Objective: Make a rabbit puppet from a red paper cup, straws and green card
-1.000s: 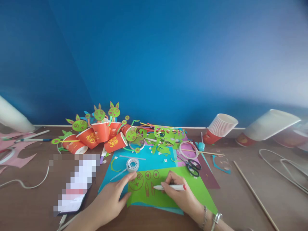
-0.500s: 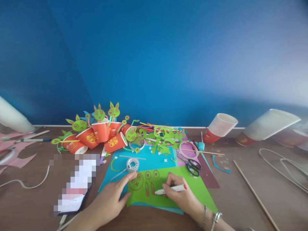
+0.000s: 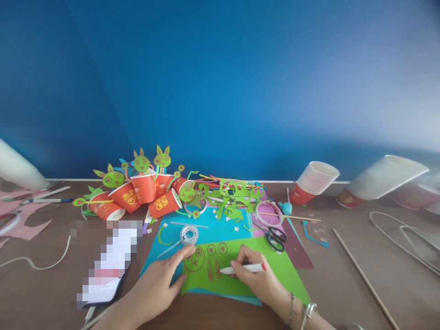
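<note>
Steadily, a white marker with a red end (image 3: 244,268) is poised over a bright green sheet of paper (image 3: 230,285) lying on the counter (image 3: 343,284), its tip at the edge of the nearer of two slim, pointed, red-brown outlines (image 3: 217,268) to the person's right hand (image 3: 259,279). That hand's grip is closed around the barrel, and two silver-coloured bracelets (image 3: 310,310) circle the wrist. The left hand (image 3: 167,275) has a loose grip with nothing in it, forefinger and thumb spread at the sheet's left edge. Above the outlines are two small circles with hearts (image 3: 223,248); beside them, a round drawn face (image 3: 194,261).

Just beyond the left forefinger, a clear roll of tape (image 3: 183,234) rests on a blue paper sheet (image 3: 215,233) that runs beneath the green one. Black-handled scissors (image 3: 271,235) lie at the green sheet's far edge, near a pale ring-shaped roll (image 3: 257,214). Farther back, green paper offcuts (image 3: 233,213) are heaped beside red paper cups (image 3: 143,189) topped with green, long-eared paper faces (image 3: 162,157).

To the left lies a phone (image 3: 112,268), its screen pixelated; well to the right, a thin wooden stick (image 3: 364,278) and a tilted stack of cups (image 3: 314,181), before a blue wall (image 3: 220,91).
</note>
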Demonstrator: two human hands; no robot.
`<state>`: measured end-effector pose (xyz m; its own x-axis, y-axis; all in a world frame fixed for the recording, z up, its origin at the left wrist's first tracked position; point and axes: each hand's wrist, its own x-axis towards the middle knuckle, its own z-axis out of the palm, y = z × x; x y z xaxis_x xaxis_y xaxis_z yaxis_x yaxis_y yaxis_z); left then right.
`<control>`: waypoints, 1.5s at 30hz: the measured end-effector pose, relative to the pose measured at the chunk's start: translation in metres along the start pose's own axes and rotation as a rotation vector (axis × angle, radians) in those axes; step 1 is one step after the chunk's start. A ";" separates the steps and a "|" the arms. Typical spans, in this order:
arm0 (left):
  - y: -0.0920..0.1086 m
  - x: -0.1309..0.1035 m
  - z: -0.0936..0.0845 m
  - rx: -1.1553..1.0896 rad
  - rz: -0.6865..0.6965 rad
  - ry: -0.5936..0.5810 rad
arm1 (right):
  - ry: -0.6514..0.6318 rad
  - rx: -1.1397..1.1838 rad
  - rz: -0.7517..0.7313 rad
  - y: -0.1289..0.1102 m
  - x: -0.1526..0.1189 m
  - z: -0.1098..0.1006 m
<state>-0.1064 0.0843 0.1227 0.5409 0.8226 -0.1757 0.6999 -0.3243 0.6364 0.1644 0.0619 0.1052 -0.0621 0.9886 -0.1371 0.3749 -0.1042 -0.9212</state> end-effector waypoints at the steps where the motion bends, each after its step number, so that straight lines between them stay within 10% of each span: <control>1: 0.000 0.000 0.000 -0.003 0.002 0.002 | -0.007 -0.001 0.001 0.000 0.000 0.000; 32: 0.005 -0.001 -0.004 -0.007 0.012 0.020 | 0.002 0.305 0.061 -0.006 0.003 -0.008; 45: 0.067 0.003 -0.003 -0.332 0.050 0.058 | -0.040 0.436 -0.053 -0.070 -0.017 -0.003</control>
<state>-0.0595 0.0662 0.1666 0.5362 0.8380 -0.1011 0.4781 -0.2028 0.8545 0.1420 0.0531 0.1734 -0.1102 0.9897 -0.0915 -0.0547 -0.0980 -0.9937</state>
